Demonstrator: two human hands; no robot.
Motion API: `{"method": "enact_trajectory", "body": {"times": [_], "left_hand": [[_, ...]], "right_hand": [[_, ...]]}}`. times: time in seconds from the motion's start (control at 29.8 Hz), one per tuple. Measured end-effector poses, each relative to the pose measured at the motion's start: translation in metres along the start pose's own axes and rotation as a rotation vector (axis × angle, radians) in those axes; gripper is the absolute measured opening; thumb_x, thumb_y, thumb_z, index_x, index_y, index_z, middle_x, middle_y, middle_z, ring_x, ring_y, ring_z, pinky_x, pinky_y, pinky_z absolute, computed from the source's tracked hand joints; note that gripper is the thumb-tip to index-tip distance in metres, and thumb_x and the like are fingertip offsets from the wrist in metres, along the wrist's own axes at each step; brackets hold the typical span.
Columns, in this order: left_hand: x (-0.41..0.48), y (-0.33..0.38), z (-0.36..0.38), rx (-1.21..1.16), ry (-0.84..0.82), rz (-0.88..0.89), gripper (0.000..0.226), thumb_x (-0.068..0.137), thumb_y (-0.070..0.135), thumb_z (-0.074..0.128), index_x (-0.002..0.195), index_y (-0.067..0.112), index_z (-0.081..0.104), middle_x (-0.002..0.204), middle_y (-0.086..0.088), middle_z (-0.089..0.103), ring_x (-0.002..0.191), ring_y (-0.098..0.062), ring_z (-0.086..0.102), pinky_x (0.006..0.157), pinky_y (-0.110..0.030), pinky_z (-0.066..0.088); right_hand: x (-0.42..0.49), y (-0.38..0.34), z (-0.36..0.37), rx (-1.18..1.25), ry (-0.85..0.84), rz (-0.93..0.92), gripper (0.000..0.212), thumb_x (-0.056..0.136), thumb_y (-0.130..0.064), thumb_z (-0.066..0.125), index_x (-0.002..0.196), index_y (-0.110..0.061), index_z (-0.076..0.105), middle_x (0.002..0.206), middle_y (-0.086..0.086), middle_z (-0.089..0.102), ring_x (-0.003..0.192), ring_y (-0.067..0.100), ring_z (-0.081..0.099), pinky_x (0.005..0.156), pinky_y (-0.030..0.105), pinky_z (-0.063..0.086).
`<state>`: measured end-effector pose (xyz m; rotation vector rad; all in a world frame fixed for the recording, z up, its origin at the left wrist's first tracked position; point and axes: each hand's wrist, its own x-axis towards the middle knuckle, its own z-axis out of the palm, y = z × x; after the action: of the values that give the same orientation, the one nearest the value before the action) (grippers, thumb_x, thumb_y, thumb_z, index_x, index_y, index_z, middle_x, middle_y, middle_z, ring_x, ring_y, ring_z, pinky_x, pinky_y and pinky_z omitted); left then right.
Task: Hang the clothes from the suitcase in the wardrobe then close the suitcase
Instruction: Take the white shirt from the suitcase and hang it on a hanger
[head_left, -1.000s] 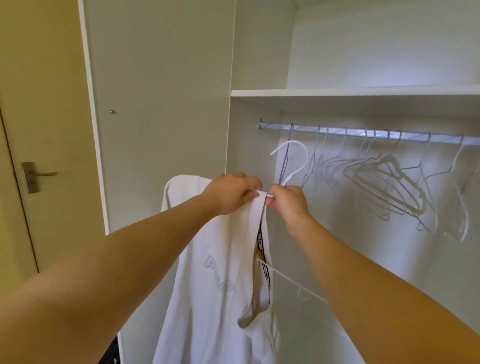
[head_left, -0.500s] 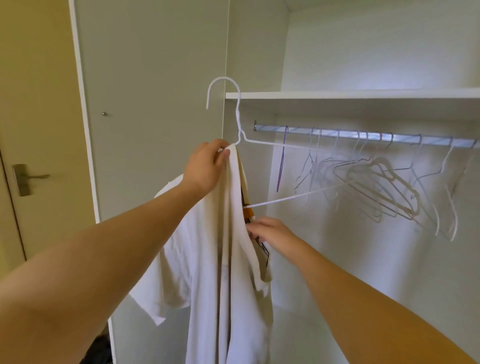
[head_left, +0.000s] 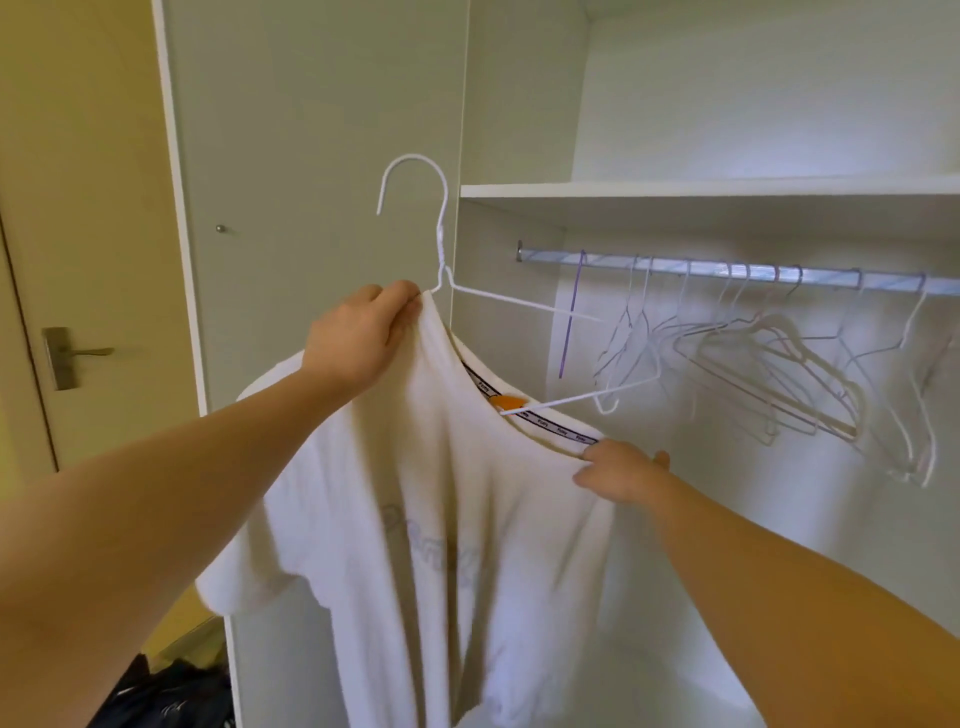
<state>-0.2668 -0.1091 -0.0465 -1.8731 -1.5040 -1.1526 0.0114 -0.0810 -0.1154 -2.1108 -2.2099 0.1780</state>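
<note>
A white T-shirt (head_left: 431, 519) hangs in front of the open wardrobe, partly threaded onto a white wire hanger (head_left: 441, 249) whose right arm sticks out of the neck opening. My left hand (head_left: 363, 332) pinches the shirt's collar together with the hanger's neck, hook pointing up. My right hand (head_left: 618, 467) grips the right side of the collar and stretches it out to the right. The wardrobe rail (head_left: 727, 270) runs to the right behind them. The suitcase is out of view.
Several empty wire hangers (head_left: 779, 364) hang on the rail. A white shelf (head_left: 701, 189) sits above it. The wardrobe door (head_left: 311, 156) stands open on the left, a room door with a handle (head_left: 67, 356) beyond. Dark clothing (head_left: 156, 696) lies at bottom left.
My left hand lifted the hanger and collar up and left. My right hand let go near the hook, dropped to the collar and pulled it rightward, spreading the shirt.
</note>
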Motion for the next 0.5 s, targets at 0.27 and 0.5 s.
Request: {"method": "enact_trajectory", "body": {"times": [0.27, 0.5], "left_hand": [[-0.019, -0.033, -0.006, 0.153, 0.009, 0.222, 0.026, 0.089, 0.040, 0.024, 0.104, 0.025, 0.038, 0.078, -0.017, 0.062, 0.057, -0.038, 0.060, 0.049, -0.036, 0.046], [-0.022, -0.047, -0.008, 0.178, -0.006, 0.198, 0.022, 0.088, 0.038, 0.028, 0.100, 0.022, 0.039, 0.070, -0.016, 0.059, 0.049, -0.036, 0.056, 0.045, -0.034, 0.045]], "right_hand": [[0.000, 0.013, -0.018, -0.085, 0.111, -0.032, 0.051, 0.089, -0.015, 0.035, 0.133, -0.036, 0.049, 0.140, 0.000, 0.047, 0.132, 0.022, 0.038, 0.113, 0.049, 0.007], [0.001, 0.015, -0.019, -0.123, 0.272, -0.086, 0.042, 0.091, -0.010, 0.036, 0.118, -0.029, 0.061, 0.125, -0.001, 0.058, 0.123, 0.017, 0.046, 0.114, 0.040, 0.007]]}}
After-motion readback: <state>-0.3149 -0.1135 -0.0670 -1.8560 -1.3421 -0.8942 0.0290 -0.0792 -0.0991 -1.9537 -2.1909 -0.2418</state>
